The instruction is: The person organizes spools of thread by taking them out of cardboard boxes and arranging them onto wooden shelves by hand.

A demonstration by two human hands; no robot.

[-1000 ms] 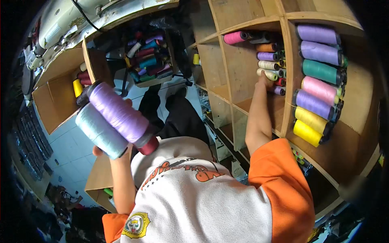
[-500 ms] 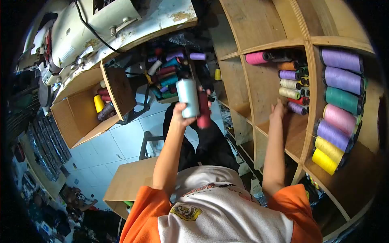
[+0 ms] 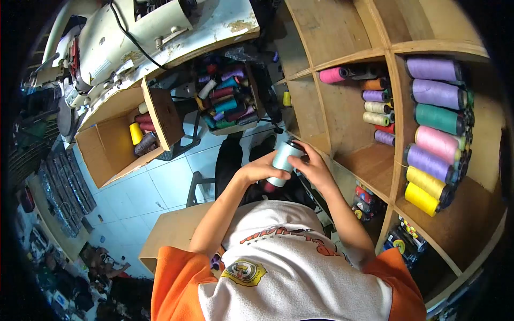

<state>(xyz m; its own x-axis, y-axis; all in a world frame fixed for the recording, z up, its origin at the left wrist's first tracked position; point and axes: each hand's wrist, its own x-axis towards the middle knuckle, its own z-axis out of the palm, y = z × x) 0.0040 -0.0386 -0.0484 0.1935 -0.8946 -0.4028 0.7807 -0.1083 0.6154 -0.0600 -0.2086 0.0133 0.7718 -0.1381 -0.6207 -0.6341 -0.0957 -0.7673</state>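
In front of my waist, a pale blue thread spool (image 3: 283,161) is tilted between both hands. My left hand (image 3: 261,168) is closed round its near side, with the thumb across it. The fingers of my right hand (image 3: 315,165) grip the spool's upper right side, near its dark end. Just below, a dark red thread spool (image 3: 269,186) shows only in part. How the left hand supports it is hidden.
On the right, a wooden shelf (image 3: 393,107) holds stacked spools, including a purple spool (image 3: 433,69) and a yellow spool (image 3: 420,199). At left is a cardboard box (image 3: 99,155) with several spools. Behind it, a container holds mixed spools (image 3: 227,104). A sewing machine (image 3: 115,45) stands on a worn table.
My right hand has left the shelf compartment and come to the pale blue spool. My left hand has brought both spools down and right, towards my waist. One cream spool at the shelf stack is gone.
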